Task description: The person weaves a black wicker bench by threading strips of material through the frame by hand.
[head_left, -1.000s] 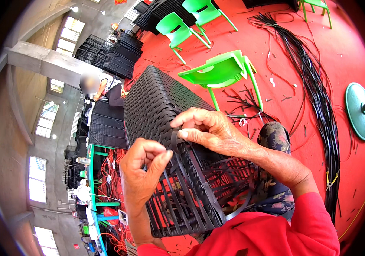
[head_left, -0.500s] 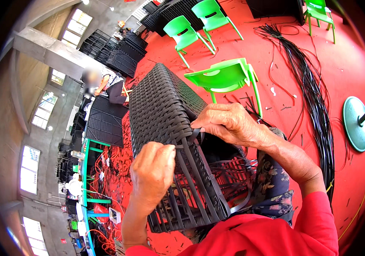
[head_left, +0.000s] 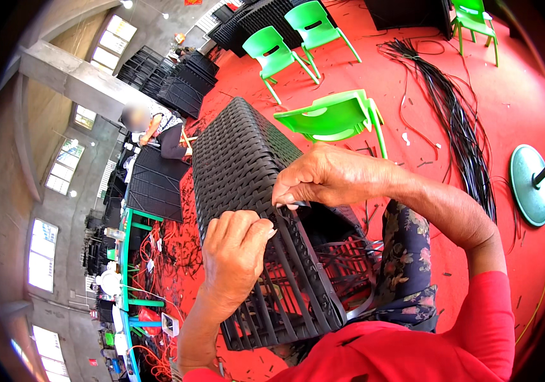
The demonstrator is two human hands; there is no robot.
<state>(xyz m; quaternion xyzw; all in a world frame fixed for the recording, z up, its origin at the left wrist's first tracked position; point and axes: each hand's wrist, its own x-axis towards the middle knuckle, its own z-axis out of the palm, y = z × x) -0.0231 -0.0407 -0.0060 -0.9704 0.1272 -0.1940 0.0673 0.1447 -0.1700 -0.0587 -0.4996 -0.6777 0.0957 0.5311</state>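
A black woven frame (head_left: 237, 153), box-shaped, stands tilted in front of me. Its far part is densely woven from flat strips, while the near part shows bare parallel bars. My right hand (head_left: 326, 175) pinches a flat black strip (head_left: 304, 204) at the frame's top edge, where the weave ends. My left hand (head_left: 237, 254) is closed against the left face at the same border; what its fingers hold is hidden. Through the open right side, the dark inside and loose strips show.
Green plastic chairs (head_left: 329, 118) stand beyond the frame on the red floor (head_left: 425, 254). A long bundle of black strips (head_left: 457, 114) lies at right, near a round teal base (head_left: 531, 184) with a pole. A person (head_left: 167, 137) sits at far left beside dark woven panels (head_left: 156, 181).
My right hand has rolled over and shifted slightly left and down at the edge, its elbow swinging outward. My left hand has moved a little right, toward the weave's border.
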